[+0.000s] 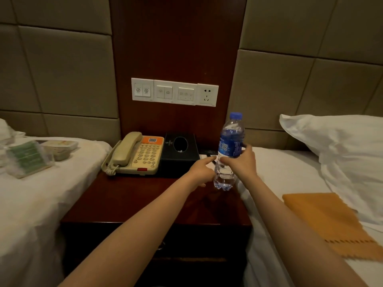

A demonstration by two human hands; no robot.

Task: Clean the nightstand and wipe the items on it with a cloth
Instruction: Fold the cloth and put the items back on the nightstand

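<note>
Head view — right hand grips ribbed clear plastic bottle; left hand released.

Items I log:
- Bottle: clear glossy plastic, ribbed, with a slick blue label, held inside my fingers.
- Surface, below them: dark red wood, polished.
- Telephone, left of them: beige matt plastic.
- Tissue box, also left: black, dull sheen.
- Cloth, right of them: orange, soft matt weave, zigzag-cut edge.

At the back of the desk, telephone left, tissue box just right of it, bottle further right. Cloth on the bed to the right, before pillow.
</note>
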